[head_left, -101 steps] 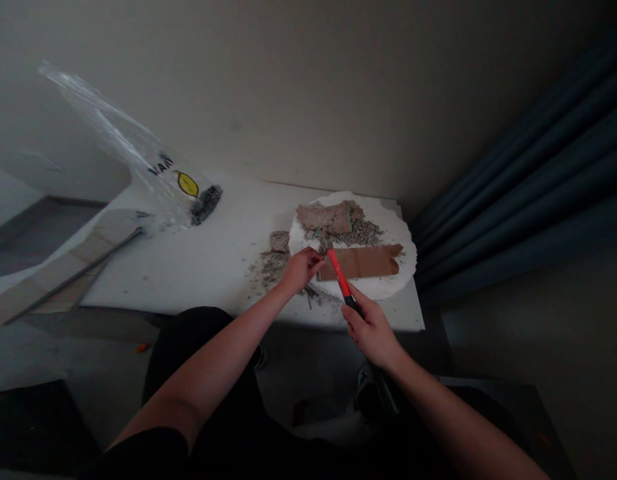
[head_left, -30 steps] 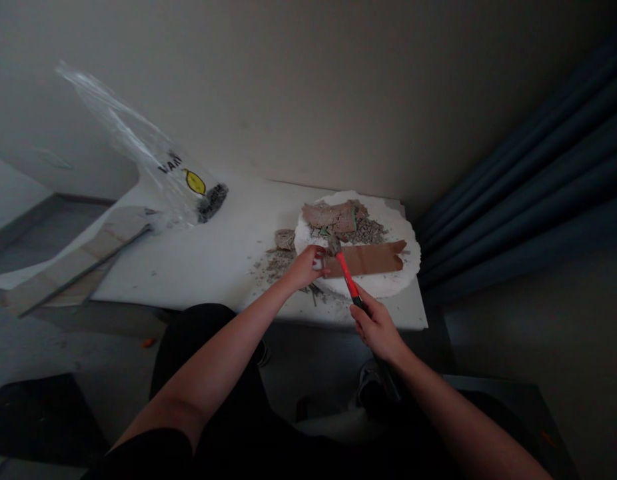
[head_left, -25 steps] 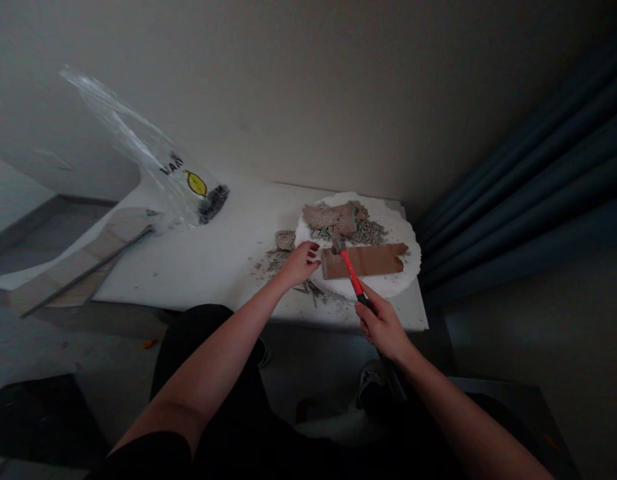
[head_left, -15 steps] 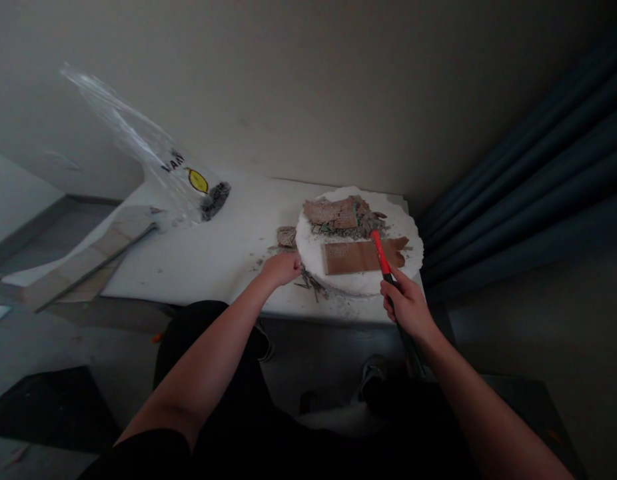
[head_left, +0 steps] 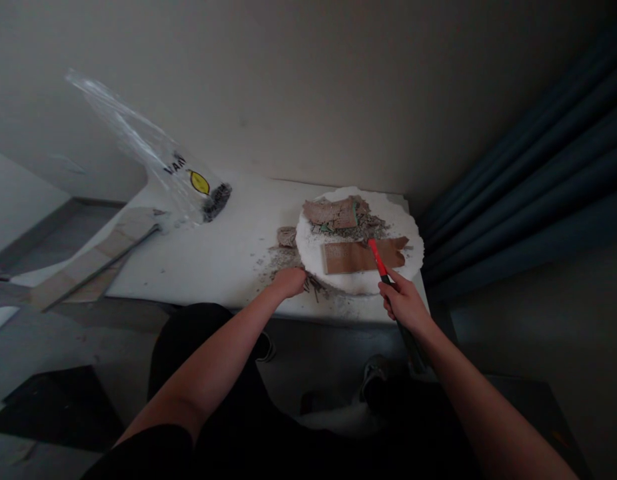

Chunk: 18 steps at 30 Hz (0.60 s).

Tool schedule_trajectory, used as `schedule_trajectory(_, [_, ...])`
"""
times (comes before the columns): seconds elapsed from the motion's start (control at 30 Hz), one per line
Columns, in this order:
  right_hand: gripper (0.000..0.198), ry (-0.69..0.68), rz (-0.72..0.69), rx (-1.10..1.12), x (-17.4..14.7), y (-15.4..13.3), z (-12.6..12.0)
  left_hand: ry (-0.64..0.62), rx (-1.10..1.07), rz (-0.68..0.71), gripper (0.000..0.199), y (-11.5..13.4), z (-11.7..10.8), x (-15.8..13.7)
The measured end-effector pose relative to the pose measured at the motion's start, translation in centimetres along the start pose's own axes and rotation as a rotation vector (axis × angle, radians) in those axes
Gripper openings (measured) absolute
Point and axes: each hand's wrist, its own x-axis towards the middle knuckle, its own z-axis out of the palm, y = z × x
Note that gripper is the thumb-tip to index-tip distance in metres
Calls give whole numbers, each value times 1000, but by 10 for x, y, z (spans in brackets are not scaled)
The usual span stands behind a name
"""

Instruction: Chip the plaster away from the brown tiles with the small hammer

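Observation:
My right hand is wrapped round the black grip of a hammer with a red neck. Its head lies low at the edge of a grey rubble heap and is hard to tell from it. The heap rests on a round white slab with a ragged rim. Behind, a cracked brown piece leans on the rubble; a flat brown strip lies in front. My left hand is closed at the slab's left edge, beside thin dark sticks. Whatever its fingers hold is hidden.
The white table stands against the wall, with crumbs left of the slab and a small brown chunk. A clear plastic bag stands on the left, near tile-like boards and a dark bar. A dark curtain hangs at right.
My left hand has moved right and toward me, down to the sticks. The hammer has dropped slightly toward me, its head shifting a little left on the rubble.

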Motion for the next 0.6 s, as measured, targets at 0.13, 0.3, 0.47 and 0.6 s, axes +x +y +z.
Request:
schedule_trajectory(0.13, [68, -1, -4, -10, 0, 0, 0, -40, -44, 82, 5, 0, 3, 1])
schedule_trajectory(0.3, [71, -1, -1, -5, 1, 1, 0, -56, -64, 134, 9, 2, 3, -1])
schedule_trajectory(0.47, [69, -20, -33, -9, 1, 5, 0, -12, -54, 96, 15, 1, -8, -2])
schedule_trajectory(0.6, [67, -22, -41, -46, 3, 8, -1, 13, -84, 12, 11, -3, -20, -3])
